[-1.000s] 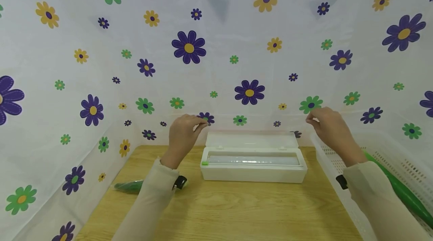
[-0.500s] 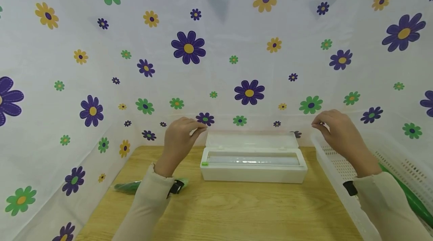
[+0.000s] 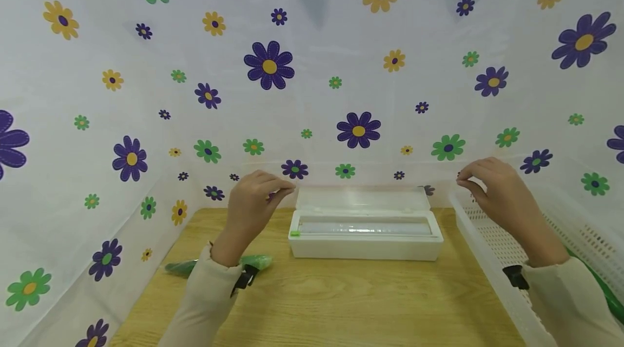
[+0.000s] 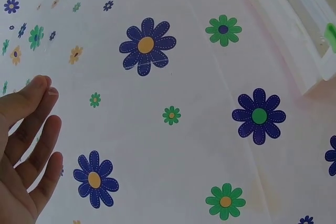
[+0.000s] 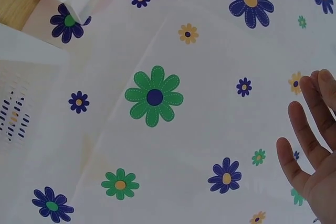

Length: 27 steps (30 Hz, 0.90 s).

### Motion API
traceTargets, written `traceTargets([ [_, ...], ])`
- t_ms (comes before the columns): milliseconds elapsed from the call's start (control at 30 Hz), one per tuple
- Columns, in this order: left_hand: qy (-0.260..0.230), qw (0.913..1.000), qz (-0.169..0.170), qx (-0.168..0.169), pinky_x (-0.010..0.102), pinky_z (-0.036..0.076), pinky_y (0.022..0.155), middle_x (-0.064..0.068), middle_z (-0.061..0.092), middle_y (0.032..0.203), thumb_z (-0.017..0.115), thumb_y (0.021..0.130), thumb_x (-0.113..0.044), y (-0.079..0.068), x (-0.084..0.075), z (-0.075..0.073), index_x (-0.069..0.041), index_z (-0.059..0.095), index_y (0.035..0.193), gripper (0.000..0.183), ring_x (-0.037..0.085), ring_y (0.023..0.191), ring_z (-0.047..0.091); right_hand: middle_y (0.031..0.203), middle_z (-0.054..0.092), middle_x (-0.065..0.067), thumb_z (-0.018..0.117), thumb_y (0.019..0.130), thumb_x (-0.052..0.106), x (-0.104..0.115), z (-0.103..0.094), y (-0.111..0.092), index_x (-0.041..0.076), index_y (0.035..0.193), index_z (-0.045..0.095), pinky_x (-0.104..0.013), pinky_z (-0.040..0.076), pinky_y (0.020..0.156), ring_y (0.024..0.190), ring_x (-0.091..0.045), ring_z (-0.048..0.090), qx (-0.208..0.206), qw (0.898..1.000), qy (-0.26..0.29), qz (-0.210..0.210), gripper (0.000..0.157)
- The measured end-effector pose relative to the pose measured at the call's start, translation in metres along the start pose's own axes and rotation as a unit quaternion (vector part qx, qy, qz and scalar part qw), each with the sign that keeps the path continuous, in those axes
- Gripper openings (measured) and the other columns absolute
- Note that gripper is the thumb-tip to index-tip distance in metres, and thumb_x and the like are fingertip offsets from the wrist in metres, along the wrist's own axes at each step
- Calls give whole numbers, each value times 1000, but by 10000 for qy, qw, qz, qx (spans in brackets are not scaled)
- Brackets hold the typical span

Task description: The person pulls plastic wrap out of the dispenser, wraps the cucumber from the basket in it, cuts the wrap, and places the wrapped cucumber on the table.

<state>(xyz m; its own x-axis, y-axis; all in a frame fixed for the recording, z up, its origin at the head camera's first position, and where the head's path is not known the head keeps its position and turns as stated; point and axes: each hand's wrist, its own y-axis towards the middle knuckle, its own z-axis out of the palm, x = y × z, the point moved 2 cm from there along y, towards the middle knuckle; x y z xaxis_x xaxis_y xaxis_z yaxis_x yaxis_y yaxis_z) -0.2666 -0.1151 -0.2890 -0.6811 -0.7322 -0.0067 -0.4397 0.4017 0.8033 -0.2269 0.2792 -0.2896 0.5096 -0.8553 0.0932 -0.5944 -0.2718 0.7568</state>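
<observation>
Both hands hang raised over the table, apart, on either side of a white cling film dispenser. Its lid stands up, and a roll of film lies inside. My left hand pinches thumb against fingertips at the box's left; in the left wrist view its other fingers spread loosely. Mirroring it, my right hand pinches thumb to index finger at the box's right. A faint bright line near the left hand suggests clear cling film between them; I cannot tell its extent.
Behind the left forearm, a wrapped green vegetable lies on the wooden table. At right stands a white perforated basket holding a long green vegetable. A flower-printed sheet hangs behind. The dispenser carries a green slider.
My left hand has shifted left and slightly down. The right hand has gone right and slightly down, so they stand farther apart. More of the wrapped vegetable shows.
</observation>
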Motion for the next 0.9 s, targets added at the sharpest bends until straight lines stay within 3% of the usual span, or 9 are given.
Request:
traceTargets([
  [167, -316, 9989, 283, 202, 26, 51, 62, -1, 71, 74, 78, 73, -11, -13, -1, -8, -12, 76, 82, 9, 12, 70, 62, 78, 67, -6, 76, 62, -14, 4, -6, -10, 5, 79, 66, -23, 41, 73, 80, -21, 57, -8, 9990, 41, -444, 27],
  [233, -477, 9974, 448, 299, 26, 52, 63, -2, 71, 74, 79, 72, -11, -18, -2, -11, -13, 75, 82, 11, 11, 70, 62, 78, 66, -4, 72, 78, 2, 4, -8, -15, 6, 79, 66, -19, 41, 73, 79, -18, 56, -10, 9975, 142, -686, 7],
  [267, -562, 9964, 537, 346, 26, 52, 63, -2, 71, 74, 79, 71, -10, -21, -3, -12, -13, 75, 82, 12, 11, 70, 62, 79, 66, -2, 66, 85, 11, 5, -9, -18, 7, 79, 66, -16, 41, 73, 79, -17, 55, -1, 9967, 204, -792, 8],
  [333, -705, 9940, 685, 474, 25, 52, 63, -4, 71, 75, 80, 70, -10, -26, -4, -14, -13, 75, 82, 13, 9, 69, 61, 79, 65, 0, 51, 94, 31, 5, -11, -22, 8, 78, 65, -13, 41, 74, 79, -13, 55, 12, 9945, 347, -984, 32],
  [400, -833, 9914, 824, 581, 24, 51, 63, -5, 71, 75, 80, 69, -10, -30, -6, -17, -14, 75, 81, 14, 9, 68, 61, 78, 64, 3, 33, 96, 45, 6, -12, -27, 10, 77, 65, -11, 41, 74, 79, -9, 54, 44, 9920, 535, -1142, 51],
  [567, -1191, 9831, 997, 975, 17, 47, 60, -7, 70, 74, 81, 68, -11, -42, -8, -21, -17, 75, 80, 15, 5, 65, 59, 77, 61, 9, 36, 97, 43, 9, -14, -39, 16, 76, 62, -8, 39, 76, 79, -3, 51, 141, 9843, 929, -1492, 43],
  [700, -1583, 9718, 869, 1516, 13, 45, 61, -11, 69, 75, 80, 70, -13, -49, -9, -23, -21, 75, 82, 15, 1, 66, 58, 80, 57, 17, 37, 98, 42, 12, -13, -47, 22, 77, 59, -9, 40, 73, 77, 2, 49, 403, 9758, 1185, -1795, 36],
  [800, -1824, 9592, 621, 2071, 15, 47, 63, -14, 69, 77, 79, 73, -15, -55, -11, -24, -23, 75, 82, 14, -2, 68, 57, 82, 56, 18, 42, 97, 40, 14, -12, -55, 25, 81, 57, -10, 38, 71, 77, 4, 47, 819, 9665, 1634, -1800, 26],
  [900, -1947, 9431, 356, 2672, 17, 49, 65, -15, 69, 78, 77, 76, -18, -61, -13, -23, -23, 75, 82, 8, -3, 71, 58, 83, 55, 16, 58, 91, 26, 17, -10, -65, 26, 85, 56, -10, 38, 68, 76, 3, 49, 1417, 9538, 2121, -1588, 7],
])
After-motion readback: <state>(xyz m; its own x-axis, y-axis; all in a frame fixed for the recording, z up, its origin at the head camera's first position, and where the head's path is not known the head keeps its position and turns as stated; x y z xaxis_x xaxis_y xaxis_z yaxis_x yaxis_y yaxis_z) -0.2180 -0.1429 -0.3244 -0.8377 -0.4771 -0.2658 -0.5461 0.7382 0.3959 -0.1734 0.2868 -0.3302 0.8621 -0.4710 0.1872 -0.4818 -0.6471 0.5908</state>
